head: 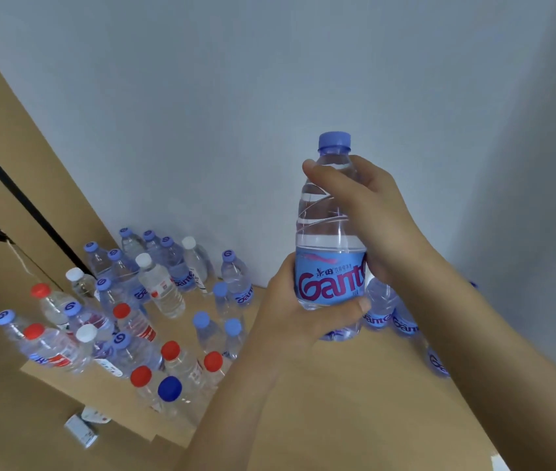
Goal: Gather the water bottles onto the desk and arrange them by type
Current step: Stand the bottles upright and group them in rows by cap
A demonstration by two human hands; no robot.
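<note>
I hold a Ganten water bottle (332, 232) with a light blue cap and blue label upright in front of the wall. My left hand (290, 314) grips its lower part at the label. My right hand (371, 212) grips the upper body below the cap. On the wooden desk (354, 385) stand several bottles: light-blue-capped ones (235, 277) at the back and centre, red-capped ones (181, 362) at the front left, white-capped ones (161, 287) among them, and one dark-blue-capped bottle (169, 392). More blue-label bottles (402, 321) stand behind my right forearm.
A grey-white wall (269, 96) backs the desk. A wooden panel with a black strip (14, 185) runs along the left. A small white box (81, 431) lies below the desk's front left edge.
</note>
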